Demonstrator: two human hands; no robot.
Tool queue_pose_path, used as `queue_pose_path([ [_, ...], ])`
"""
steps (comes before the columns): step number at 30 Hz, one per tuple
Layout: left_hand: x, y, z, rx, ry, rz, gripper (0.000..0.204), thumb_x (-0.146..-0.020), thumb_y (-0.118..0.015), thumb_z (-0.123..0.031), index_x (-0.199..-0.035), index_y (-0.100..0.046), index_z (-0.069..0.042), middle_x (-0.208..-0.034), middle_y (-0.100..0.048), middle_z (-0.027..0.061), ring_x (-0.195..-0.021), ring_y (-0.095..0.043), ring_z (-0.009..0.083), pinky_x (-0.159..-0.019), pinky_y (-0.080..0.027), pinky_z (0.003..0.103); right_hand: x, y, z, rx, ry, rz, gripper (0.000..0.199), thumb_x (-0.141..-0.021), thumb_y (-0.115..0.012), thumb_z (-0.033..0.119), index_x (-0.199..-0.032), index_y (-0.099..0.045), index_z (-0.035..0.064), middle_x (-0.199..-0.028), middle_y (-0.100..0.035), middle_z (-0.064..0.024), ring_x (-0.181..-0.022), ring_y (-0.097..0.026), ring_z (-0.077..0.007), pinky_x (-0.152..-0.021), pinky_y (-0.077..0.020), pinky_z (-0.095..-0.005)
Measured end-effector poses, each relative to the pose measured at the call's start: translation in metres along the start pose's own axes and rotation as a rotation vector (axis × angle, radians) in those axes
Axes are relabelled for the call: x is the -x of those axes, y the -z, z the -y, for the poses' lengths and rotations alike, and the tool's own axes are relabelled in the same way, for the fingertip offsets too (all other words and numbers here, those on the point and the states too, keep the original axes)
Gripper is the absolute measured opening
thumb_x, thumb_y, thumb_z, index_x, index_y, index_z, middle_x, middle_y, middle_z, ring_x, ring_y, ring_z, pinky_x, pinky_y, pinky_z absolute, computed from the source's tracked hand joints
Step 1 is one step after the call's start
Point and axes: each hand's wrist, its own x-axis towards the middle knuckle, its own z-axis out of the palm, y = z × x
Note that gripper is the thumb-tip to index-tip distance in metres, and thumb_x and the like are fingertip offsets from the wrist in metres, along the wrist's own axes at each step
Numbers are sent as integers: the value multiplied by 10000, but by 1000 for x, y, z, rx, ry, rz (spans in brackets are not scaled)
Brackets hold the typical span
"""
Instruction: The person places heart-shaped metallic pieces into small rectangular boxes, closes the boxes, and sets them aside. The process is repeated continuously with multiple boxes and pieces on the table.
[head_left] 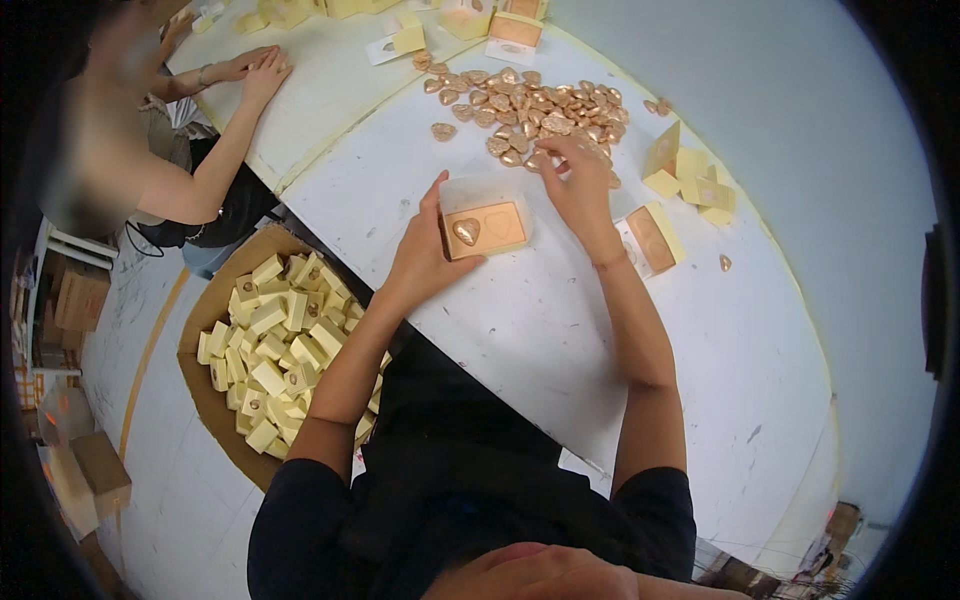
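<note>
My left hand [425, 250] grips a small open box [484, 221] on the white table [560, 330]. The box has a tan insert with two heart-shaped slots; a gold foil heart [466, 231] sits in the left slot, the right slot is empty. My right hand [577, 180] reaches into the pile of gold foil hearts [530, 110] behind the box, fingers pinched at the pile's near edge; I cannot tell whether a heart is between them.
Pale yellow boxes [690, 175] lie right of the pile, one open box [650, 238] by my right wrist. A cardboard carton [205, 400] full of closed yellow boxes stands on the floor at left. Another person's hands [250, 68] rest on the adjoining table.
</note>
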Motion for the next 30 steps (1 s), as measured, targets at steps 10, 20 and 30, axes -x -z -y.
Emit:
queue_pose_path([
  [10, -1, 2, -2, -2, -8, -18, 1146, -663, -840, -121, -1545, -111, -46, -1210, -596, 222, -1120, -581, 385, -986, -459, 422, 2, 13, -51, 53, -140, 455, 217, -823, -727, 152, -971, -714, -6, -859, -677, -156, -773, -635, -293, -734, -516, -389],
  [20, 2, 9, -9, -60, 33, -14, 1140, -668, -835, -121, -1550, -115, -66, -1213, -587, 224, -1111, -570, 384, -975, -461, 433, 30, 49, -3, 201, 20, 289, 157, -815, -735, 91, -956, -707, 27, -934, -631, -129, -792, -635, -277, -668, -516, -363],
  [30, 0, 5, -4, -52, 23, -10, 1156, -666, -849, -132, -1550, -107, -55, -1241, -581, 232, -1128, -573, 393, -980, -463, 429, 51, 45, -3, 196, -5, 293, 231, -794, -699, 8, -1023, -706, 36, -993, -630, -149, -910, -628, -322, -809, -515, -411],
])
